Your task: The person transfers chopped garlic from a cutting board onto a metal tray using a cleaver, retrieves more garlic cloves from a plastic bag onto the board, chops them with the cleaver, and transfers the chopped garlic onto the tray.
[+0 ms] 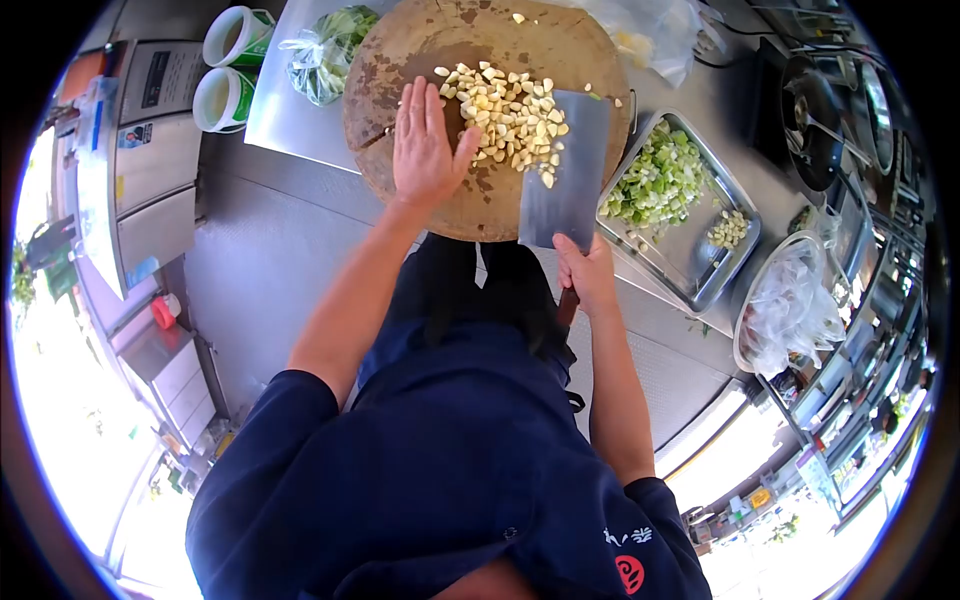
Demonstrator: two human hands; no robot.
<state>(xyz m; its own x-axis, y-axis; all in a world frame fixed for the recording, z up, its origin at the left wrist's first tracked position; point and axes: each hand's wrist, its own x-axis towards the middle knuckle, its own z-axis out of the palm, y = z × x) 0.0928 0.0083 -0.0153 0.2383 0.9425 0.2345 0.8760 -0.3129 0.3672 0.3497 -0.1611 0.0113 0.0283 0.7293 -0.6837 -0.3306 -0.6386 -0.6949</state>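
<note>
Pale peeled cloves [510,120] are heaped near the middle of a round wooden chopping block [400,60], top centre of frame; a few are scattered toward its rim. A broad-bladed cleaver [568,165] is held in the right hand [588,272], its grip closed round the handle below the block. The blade is extended over the block's right side, its left edge set beside the heap; whether the wood is touched cannot be told. The left hand [428,155] is held open at the heap's left, fingers outstretched, thumb just beside the cloves; nothing is grasped. Right of the block, chopped greens [660,175] and a smaller pale heap [729,229] are kept apart in a metal tray [680,258]. Bagged leaves [330,55] are seen on the table [285,120], upper left.
</note>
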